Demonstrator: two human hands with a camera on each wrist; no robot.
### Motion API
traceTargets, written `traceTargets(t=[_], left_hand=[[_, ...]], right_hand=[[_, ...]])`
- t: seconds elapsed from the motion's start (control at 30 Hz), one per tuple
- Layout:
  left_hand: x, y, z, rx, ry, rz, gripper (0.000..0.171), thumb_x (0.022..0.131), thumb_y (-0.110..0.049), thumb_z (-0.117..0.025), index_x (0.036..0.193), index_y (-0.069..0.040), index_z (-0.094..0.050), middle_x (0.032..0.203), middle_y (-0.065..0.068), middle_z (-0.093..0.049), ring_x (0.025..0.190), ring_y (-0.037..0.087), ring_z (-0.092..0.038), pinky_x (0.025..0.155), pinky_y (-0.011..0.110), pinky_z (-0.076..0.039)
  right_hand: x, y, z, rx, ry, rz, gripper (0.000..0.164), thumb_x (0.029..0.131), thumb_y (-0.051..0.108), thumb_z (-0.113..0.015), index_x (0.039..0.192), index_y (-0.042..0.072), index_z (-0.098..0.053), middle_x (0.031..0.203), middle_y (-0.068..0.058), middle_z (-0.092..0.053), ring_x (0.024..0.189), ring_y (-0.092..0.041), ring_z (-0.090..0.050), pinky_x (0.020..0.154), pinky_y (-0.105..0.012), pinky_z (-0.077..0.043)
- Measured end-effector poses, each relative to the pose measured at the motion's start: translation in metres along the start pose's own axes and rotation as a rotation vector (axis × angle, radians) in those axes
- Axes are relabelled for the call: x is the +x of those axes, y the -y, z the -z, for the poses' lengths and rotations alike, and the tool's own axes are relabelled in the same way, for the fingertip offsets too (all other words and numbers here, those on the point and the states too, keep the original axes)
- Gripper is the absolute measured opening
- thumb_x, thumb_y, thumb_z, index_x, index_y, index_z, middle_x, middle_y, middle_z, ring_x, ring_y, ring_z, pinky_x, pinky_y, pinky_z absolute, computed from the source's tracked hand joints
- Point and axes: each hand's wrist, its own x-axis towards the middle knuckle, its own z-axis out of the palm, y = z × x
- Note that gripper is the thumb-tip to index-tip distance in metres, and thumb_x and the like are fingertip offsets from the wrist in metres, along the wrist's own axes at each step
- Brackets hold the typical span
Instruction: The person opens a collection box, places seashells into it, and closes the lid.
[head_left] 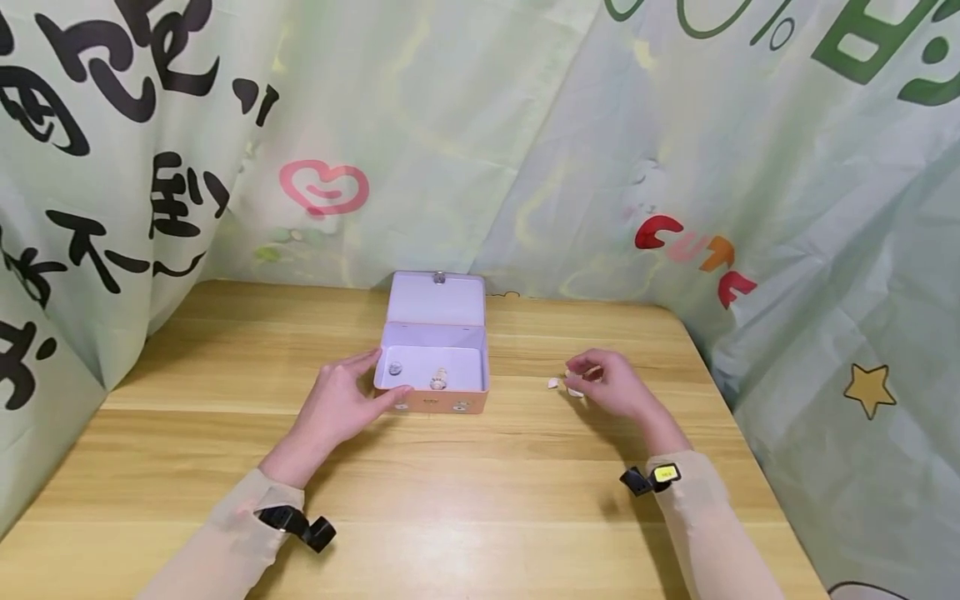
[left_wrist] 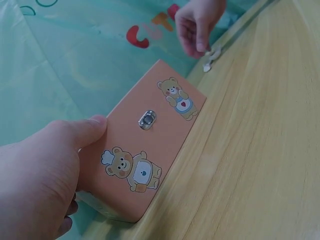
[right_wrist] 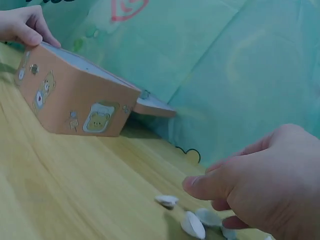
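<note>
My left hand [head_left: 345,398] grips the left side of an open tin box [head_left: 431,402], its thumb on the front rim. The box is orange outside with bear pictures and a clasp [left_wrist: 147,120], and lilac inside. Within it lie a round silvery piece [head_left: 395,367] and a small pale item [head_left: 438,380], possibly a shell. To the right of the box, my right hand [head_left: 611,385] is low over several small white shells [right_wrist: 193,226], with fingers curled. A small pale shell appears pinched at its fingertips, mostly hidden by them. One shell [head_left: 552,383] lies slightly apart, nearer the box.
The box lid [head_left: 437,300] leans back, raised, close to the printed curtain [head_left: 450,167] behind the wooden table [head_left: 480,500]. More curtain hangs along the left and right sides. Each wrist bears a black strapped device [head_left: 300,527].
</note>
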Motion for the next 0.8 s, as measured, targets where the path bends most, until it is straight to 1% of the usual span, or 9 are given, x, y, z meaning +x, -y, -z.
traceTargets(t=[0.13,0.27,0.37,0.47,0.67,0.8], left_hand=[[0.000,-0.001,0.000,0.001,0.000,-0.001,0.094,0.083,-0.063,-0.085,0.144,0.006,-0.060,0.142,0.026,-0.058,0.054,0.016,-0.043,0.049,0.033,-0.042],[0.000,-0.002,0.001,-0.007,-0.005,-0.002,0.093,0.083,-0.060,-0.086,0.143,0.007,-0.060,0.142,0.027,-0.058,0.050,0.015,-0.040,0.046,0.031,-0.040],[-0.001,-0.002,0.002,-0.009,-0.013,-0.008,0.092,0.083,-0.059,-0.087,0.142,0.007,-0.061,0.142,0.027,-0.059,0.051,0.015,-0.040,0.046,0.031,-0.039],[-0.001,-0.002,0.001,-0.013,-0.014,-0.009,0.092,0.083,-0.058,-0.087,0.142,0.008,-0.061,0.142,0.027,-0.059,0.052,0.015,-0.040,0.046,0.031,-0.040],[0.000,0.000,-0.001,-0.007,-0.007,-0.009,0.092,0.084,-0.058,-0.087,0.143,0.007,-0.060,0.142,0.027,-0.058,0.051,0.015,-0.041,0.047,0.032,-0.040],[0.000,0.000,-0.001,-0.006,-0.003,-0.002,0.092,0.084,-0.057,-0.087,0.143,0.007,-0.059,0.142,0.028,-0.058,0.050,0.015,-0.040,0.046,0.032,-0.040]], right_hand=[[-0.011,-0.005,0.001,-0.064,-0.047,-0.015,0.027,0.090,0.011,-0.086,0.108,-0.005,-0.074,0.099,-0.014,-0.074,0.090,-0.027,-0.068,0.079,-0.038,-0.059],[-0.018,-0.010,-0.001,-0.100,-0.051,-0.035,0.029,0.087,0.014,-0.090,0.106,-0.001,-0.075,0.097,-0.009,-0.074,0.086,-0.022,-0.067,0.077,-0.034,-0.058],[-0.020,-0.014,-0.004,-0.107,-0.050,-0.034,0.028,0.087,0.014,-0.090,0.105,0.000,-0.075,0.097,-0.008,-0.073,0.085,-0.020,-0.067,0.077,-0.033,-0.058],[-0.021,-0.016,-0.007,-0.124,-0.059,-0.013,0.026,0.087,0.014,-0.090,0.104,0.000,-0.075,0.095,-0.008,-0.072,0.084,-0.021,-0.066,0.076,-0.034,-0.057],[-0.021,-0.018,-0.011,-0.185,-0.062,0.010,0.023,0.088,0.013,-0.088,0.102,0.000,-0.075,0.092,-0.006,-0.068,0.082,-0.020,-0.060,0.075,-0.037,-0.054],[-0.019,-0.018,-0.013,-0.202,-0.048,0.020,0.019,0.090,0.011,-0.086,0.101,0.000,-0.075,0.090,-0.006,-0.065,0.081,-0.020,-0.057,0.073,-0.035,-0.051]])
